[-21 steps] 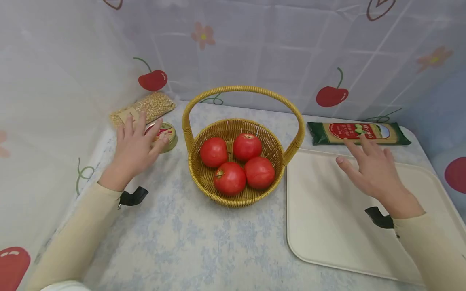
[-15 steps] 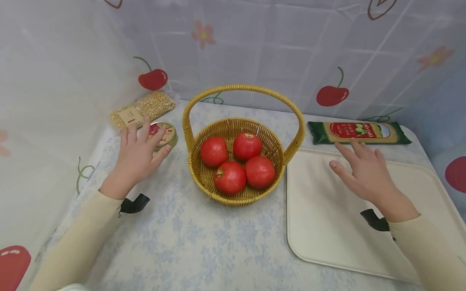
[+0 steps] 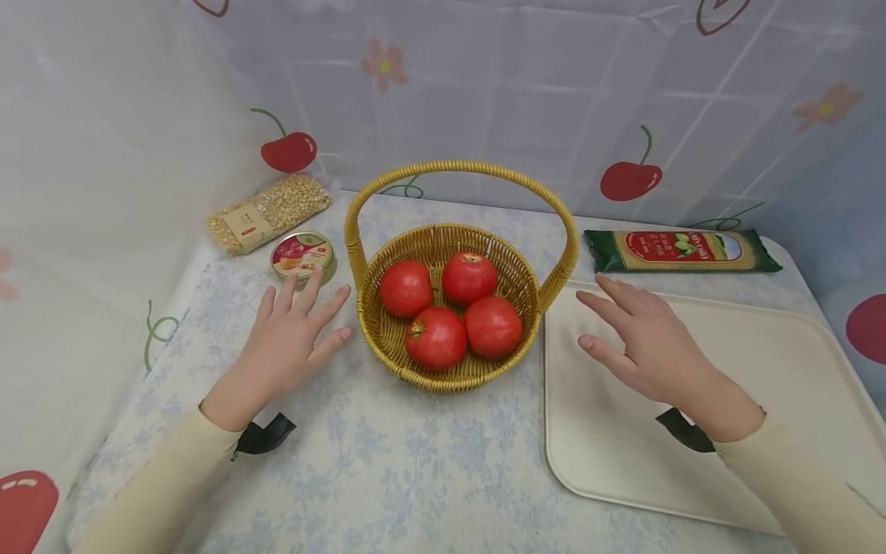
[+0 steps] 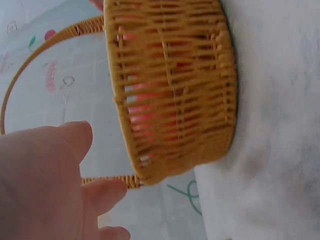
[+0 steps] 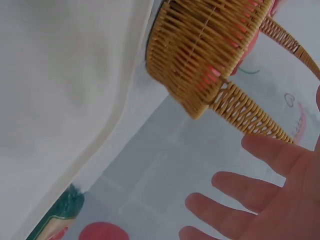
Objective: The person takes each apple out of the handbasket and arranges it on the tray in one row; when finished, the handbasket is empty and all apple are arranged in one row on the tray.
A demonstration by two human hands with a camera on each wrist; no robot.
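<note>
A golden wicker basket (image 3: pixel 379 348) with a tall arched handle (image 3: pixel 462 166) stands in the middle of the table. Several red apples (image 3: pixel 436 338) lie inside it. To its left my left hand (image 3: pixel 277 358) hovers with fingers spread, holding nothing. In the left wrist view, its fingers (image 4: pixel 104 196) overlap the foot of the handle. My right hand (image 3: pixel 657 358) hangs over the left part of a cream tray (image 3: pixel 623 462), fingers spread and pointing at the basket. Nothing is in it. The right wrist view shows the basket's woven side (image 5: pixel 200 50) beyond the fingertips.
A round tin (image 3: pixel 302 252) sits just beyond my left fingertips. Behind it lies a clear bag of corn kernels (image 3: pixel 291 201). A green-ended pasta packet (image 3: pixel 681 251) lies behind the tray. A printed curtain (image 3: pixel 484 85) closes off the back.
Both hands have moved inward toward the basket, the left one to the right and nearer me, the right one to the left. The tin and corn bag are now more uncovered. The basket stays put.
</note>
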